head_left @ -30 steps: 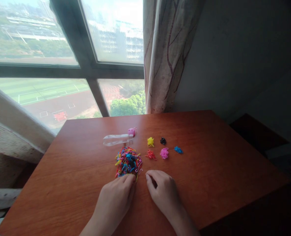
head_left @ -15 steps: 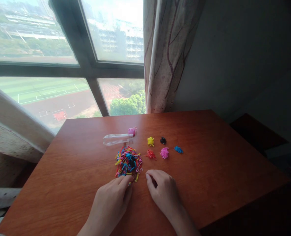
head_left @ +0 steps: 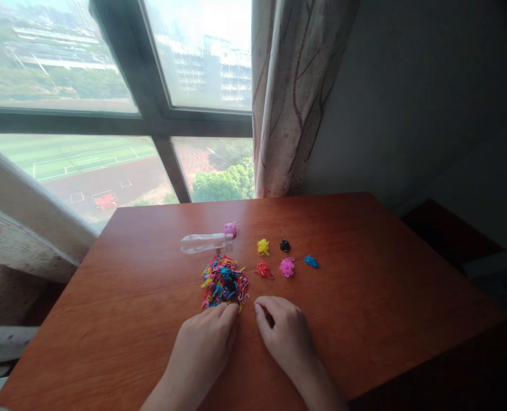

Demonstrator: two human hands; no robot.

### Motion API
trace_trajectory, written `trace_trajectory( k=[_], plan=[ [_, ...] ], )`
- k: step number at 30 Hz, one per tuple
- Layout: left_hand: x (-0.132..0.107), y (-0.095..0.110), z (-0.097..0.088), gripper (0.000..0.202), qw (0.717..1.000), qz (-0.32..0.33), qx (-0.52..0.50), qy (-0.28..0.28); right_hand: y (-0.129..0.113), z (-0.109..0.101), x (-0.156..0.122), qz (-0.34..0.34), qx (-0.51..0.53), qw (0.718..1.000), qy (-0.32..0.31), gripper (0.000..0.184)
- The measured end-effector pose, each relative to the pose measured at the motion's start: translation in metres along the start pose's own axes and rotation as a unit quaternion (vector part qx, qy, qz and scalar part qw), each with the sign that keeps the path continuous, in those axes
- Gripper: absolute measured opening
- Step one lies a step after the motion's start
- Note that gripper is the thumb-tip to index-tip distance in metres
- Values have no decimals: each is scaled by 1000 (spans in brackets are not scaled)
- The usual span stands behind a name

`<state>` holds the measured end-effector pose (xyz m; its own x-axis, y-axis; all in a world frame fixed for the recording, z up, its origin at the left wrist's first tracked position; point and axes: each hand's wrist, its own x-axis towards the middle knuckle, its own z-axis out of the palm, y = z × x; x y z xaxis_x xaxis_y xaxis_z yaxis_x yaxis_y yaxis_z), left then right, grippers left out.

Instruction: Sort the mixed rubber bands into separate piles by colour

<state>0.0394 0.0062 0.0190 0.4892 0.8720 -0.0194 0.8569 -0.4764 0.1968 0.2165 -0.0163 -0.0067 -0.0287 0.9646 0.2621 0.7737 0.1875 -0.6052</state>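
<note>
A mixed pile of small coloured loops [head_left: 224,279], which look like rubber bands, lies on the wooden table. At its near edge is my left hand [head_left: 206,339], fingers closed and tips pressed together; what they pinch, if anything, is hidden. My right hand [head_left: 284,325] rests just right of the pile with thumb and forefinger curled together, and I cannot make out anything between them. Beyond the hands sit small single-colour heaps: yellow bands [head_left: 263,247], black bands [head_left: 284,245], red bands [head_left: 264,270], pink bands [head_left: 287,267] and blue bands [head_left: 311,261].
Behind the mixed pile a clear plastic bottle [head_left: 204,244] lies on its side, with a pink cap [head_left: 231,229] by its mouth. The brown table [head_left: 390,297] reaches back to a window [head_left: 159,125] and a patterned curtain [head_left: 300,97].
My left hand has shifted slightly right and turned, so the small yellowish bit at its fingertips no longer shows. My right hand stays in place.
</note>
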Motion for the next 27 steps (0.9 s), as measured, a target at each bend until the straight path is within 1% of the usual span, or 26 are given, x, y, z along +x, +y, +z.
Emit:
trace_trajectory(
  k=[3, 6, 10, 13, 16, 19, 22, 24, 27],
  plan=[
    [0, -1, 1, 22, 1000, 6, 7, 1, 0, 0, 1, 1, 1, 1000, 1, 21],
    [0, -3, 1, 20, 1000, 10, 5, 13, 0, 0, 1, 3, 5, 1000, 0, 22],
    [-1, -7, 0, 18, 998, 8, -39, 42, 0, 0, 0, 8, 10, 1000, -6, 21],
    [1, -10, -4, 18, 995, -1, -75, 59, 0, 0, -1, 14, 16, 1000, -12, 21],
    [9, -11, -14, 19, 995, -7, -78, 60, 0, 0, -1, 18, 24, 999, -15, 20],
    [30, -8, -29, 19, 997, -6, -56, 61, 0, -1, 0, 19, 27, 999, -15, 21],
    [61, -2, -42, 21, 999, -6, -26, 46, 0, 0, -1, 19, 28, 999, -13, 21],
    [85, 1, -46, 22, 999, -3, -23, 45, 0, 1, -2, 17, 30, 999, -9, 21],
    [116, 4, -45, 24, 999, 3, -18, 42, 1, 2, -2, 14, 31, 999, -5, 21]
  ],
)
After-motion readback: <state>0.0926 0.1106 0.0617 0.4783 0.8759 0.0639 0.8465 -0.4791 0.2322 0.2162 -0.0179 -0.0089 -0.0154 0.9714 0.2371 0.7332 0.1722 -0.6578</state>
